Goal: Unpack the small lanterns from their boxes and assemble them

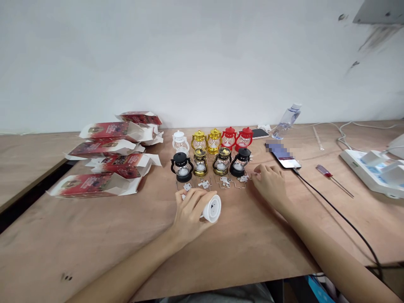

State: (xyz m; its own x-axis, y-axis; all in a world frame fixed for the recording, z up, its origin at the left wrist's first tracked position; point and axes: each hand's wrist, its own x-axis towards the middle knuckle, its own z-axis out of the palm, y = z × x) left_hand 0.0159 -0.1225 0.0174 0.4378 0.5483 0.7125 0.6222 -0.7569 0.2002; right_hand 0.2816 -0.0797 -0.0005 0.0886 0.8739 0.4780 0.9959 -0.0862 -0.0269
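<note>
My left hand (192, 210) is wrapped round a small white lantern (215, 209), tipped so its round base faces me. My right hand (269, 185) rests on the table with fingers curled together; whatever is at their tips is hidden. Beside those fingertips stands a black lantern (240, 163). Others stand in two rows: another black one (182, 167) and two dark-gold ones (200, 163) in front, with a white (179, 143), gold (214, 142) and red lanterns (244, 139) behind. Wire handles and small white parts (225, 182) lie before the front row.
Several opened red-and-white boxes (104, 184) lie at the left, near a gap in the tabletop. At the right are a phone (284, 156) with a black cable (334, 214), a screwdriver (334, 180), a power strip (372, 172) and a tilted bottle (286, 122). A wall rises behind.
</note>
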